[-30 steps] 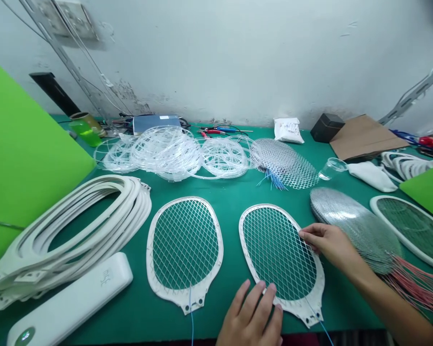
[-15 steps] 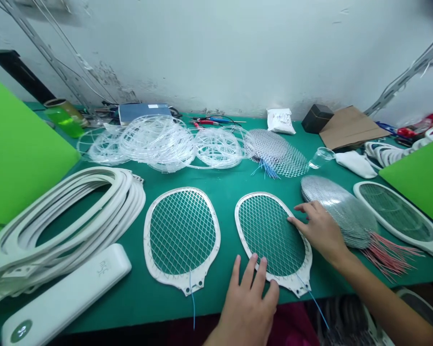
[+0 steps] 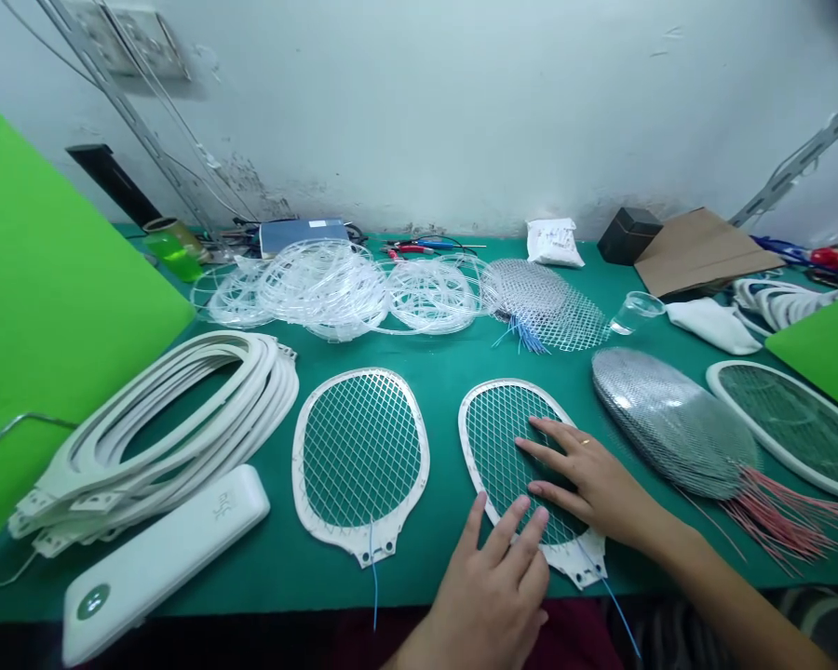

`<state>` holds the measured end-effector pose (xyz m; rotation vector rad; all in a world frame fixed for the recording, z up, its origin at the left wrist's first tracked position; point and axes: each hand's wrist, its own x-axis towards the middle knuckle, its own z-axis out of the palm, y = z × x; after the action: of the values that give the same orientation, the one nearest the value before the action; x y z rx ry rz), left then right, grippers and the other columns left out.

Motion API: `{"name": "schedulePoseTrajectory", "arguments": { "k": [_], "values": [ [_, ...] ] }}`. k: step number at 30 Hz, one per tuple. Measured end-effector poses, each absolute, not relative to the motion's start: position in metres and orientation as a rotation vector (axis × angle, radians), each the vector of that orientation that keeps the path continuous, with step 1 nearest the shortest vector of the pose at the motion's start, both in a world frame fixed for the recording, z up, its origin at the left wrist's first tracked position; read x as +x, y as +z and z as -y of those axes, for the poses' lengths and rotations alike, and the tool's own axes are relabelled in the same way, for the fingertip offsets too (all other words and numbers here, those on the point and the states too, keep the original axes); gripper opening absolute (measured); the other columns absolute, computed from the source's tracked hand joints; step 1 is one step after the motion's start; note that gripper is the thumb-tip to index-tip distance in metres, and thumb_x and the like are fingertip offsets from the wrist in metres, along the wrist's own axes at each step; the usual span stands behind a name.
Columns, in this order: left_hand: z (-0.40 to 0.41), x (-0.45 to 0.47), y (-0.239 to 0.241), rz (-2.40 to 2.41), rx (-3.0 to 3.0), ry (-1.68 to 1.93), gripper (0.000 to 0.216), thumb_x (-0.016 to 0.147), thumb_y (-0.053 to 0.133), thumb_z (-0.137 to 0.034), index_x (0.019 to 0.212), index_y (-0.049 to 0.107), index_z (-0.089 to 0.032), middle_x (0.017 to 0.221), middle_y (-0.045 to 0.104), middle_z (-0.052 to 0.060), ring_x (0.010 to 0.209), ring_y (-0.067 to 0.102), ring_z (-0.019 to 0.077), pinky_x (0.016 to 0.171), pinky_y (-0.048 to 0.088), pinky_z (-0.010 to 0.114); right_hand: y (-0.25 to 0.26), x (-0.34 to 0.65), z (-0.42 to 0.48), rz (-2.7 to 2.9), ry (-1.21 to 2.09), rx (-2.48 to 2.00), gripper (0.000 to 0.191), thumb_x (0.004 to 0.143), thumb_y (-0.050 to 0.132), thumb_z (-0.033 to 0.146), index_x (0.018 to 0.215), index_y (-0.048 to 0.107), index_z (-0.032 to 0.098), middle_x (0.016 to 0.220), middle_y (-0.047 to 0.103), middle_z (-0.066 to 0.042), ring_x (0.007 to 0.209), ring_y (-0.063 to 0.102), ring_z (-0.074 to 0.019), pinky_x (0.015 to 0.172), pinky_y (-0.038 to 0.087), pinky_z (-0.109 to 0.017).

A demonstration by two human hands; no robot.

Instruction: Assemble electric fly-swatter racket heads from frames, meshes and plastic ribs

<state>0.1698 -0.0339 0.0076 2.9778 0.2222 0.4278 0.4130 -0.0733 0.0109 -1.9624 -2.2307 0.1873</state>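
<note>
Both my hands are at the right-hand white racket-shaped frame (image 3: 469, 437), which holds a wire mesh and has a blue wire at its neck. My left hand (image 3: 493, 582) rests its spread fingertips on the frame's lower left rim. Over the right part of the mesh lies my right hand (image 3: 587, 479), fingers stretched out and apart, hiding part of the rim. A matching mesh-filled frame (image 3: 300, 465) lies to the left, its blue wire (image 3: 375, 596) hanging toward the table edge.
Stacked white oval frames (image 3: 251, 372) and a white power bank (image 3: 174, 558) lie left. Clear plastic rings (image 3: 328, 288) and mesh discs with blue wires (image 3: 565, 312) are behind. Mesh discs (image 3: 670, 419) with red wires and another frame (image 3: 796, 461) are right, near a clear cup (image 3: 635, 312).
My right hand has moved left from the frame's right rim onto the mesh, its fingers now spread. My left hand stays at the lower rim. The camera view has shifted slightly.
</note>
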Motion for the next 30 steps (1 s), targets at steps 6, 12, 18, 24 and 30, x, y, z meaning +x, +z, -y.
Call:
{"name": "schedulePoseTrajectory", "arguments": {
  "k": [6, 12, 18, 24, 30],
  "values": [
    [0.037, 0.195, 0.023, -0.21, 2.894, 0.195, 0.065, 0.094, 0.055, -0.057, 0.143, 0.042, -0.018, 0.13, 0.061, 0.011, 0.126, 0.051, 0.0313, 0.11, 0.036, 0.055, 0.017, 0.419, 0.066, 2.061, 0.428, -1.942, 0.046, 0.095, 0.052, 0.052, 0.138, 0.055, 0.036, 0.15, 0.045, -0.007, 0.137, 0.042, -0.0307, 0.107, 0.04, -0.053],
    [0.04, 0.204, 0.022, -0.19, 2.909, 0.116, 0.072, 0.089, 0.064, -0.054, 0.145, 0.04, -0.016, 0.129, 0.058, 0.013, 0.122, 0.05, 0.0334, 0.103, 0.041, 0.058, 0.024, 0.398, 0.135, 1.51, 0.074, -1.917, 0.021, 0.093, 0.06, 0.04, 0.104, 0.067, 0.023, 0.097, 0.067, -0.006, 0.092, 0.065, -0.0209, 0.079, 0.053, -0.032],
    [0.036, 0.198, 0.027, -0.148, 2.951, 0.104, 0.077, 0.088, 0.065, -0.056, 0.149, 0.034, -0.021, 0.133, 0.054, 0.014, 0.125, 0.047, 0.0332, 0.104, 0.04, 0.057, 0.005, 0.356, 0.204, 1.833, -0.268, -1.87, 0.028, 0.102, 0.039, 0.025, 0.104, 0.066, 0.017, 0.087, 0.07, -0.007, 0.077, 0.068, -0.0173, 0.071, 0.054, -0.026],
    [0.033, 0.197, 0.029, -0.099, 2.988, 0.083, 0.068, 0.089, 0.065, -0.052, 0.145, 0.039, -0.024, 0.134, 0.054, 0.014, 0.125, 0.048, 0.0331, 0.103, 0.04, 0.055, -0.009, 0.349, 0.206, 1.879, -0.346, -1.824, 0.028, 0.101, 0.04, 0.016, 0.099, 0.068, 0.012, 0.089, 0.071, -0.011, 0.082, 0.067, -0.0182, 0.077, 0.055, -0.026],
    [0.034, 0.201, 0.03, -0.087, 3.013, 0.042, 0.07, 0.086, 0.07, -0.049, 0.144, 0.039, -0.025, 0.132, 0.054, 0.014, 0.122, 0.049, 0.0333, 0.101, 0.041, 0.057, -0.01, 0.345, 0.205, 1.89, -0.359, -1.901, 0.032, 0.1, 0.038, 0.018, 0.117, 0.064, 0.009, 0.09, 0.068, -0.013, 0.08, 0.066, -0.0196, 0.069, 0.055, -0.027]
  ]
}}
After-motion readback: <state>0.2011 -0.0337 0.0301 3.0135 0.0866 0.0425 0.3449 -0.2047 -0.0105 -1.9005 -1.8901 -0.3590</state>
